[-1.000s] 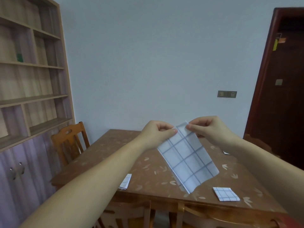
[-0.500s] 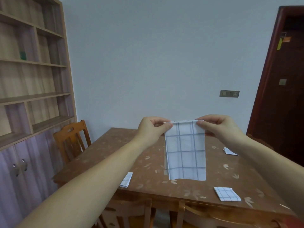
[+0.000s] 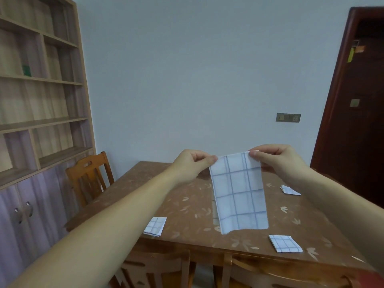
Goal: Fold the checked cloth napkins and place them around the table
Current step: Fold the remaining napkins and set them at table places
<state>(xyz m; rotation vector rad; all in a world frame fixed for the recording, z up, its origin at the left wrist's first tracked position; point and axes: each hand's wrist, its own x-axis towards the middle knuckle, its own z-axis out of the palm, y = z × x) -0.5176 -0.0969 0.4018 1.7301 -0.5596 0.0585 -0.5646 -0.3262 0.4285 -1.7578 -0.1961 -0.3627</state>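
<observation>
A white checked napkin [image 3: 239, 194], folded into a long strip, hangs in the air above the brown table [image 3: 187, 206]. My left hand [image 3: 193, 165] pinches its top left corner and my right hand [image 3: 276, 161] pinches its top right corner. Three small folded checked napkins lie on the table: one napkin [image 3: 155, 226] at the left edge, one napkin [image 3: 284, 243] at the near right, one napkin [image 3: 289, 190] at the far right.
A wooden chair [image 3: 89, 177] stands at the table's left side and further chair backs [image 3: 158, 269] sit at the near edge. A tall shelf unit with cupboards [image 3: 37, 121] fills the left wall. A dark door [image 3: 357, 113] is at the right.
The napkin swung from a slant to hanging straight down, and my hands spread apart along its top edge. The view shifted slightly.
</observation>
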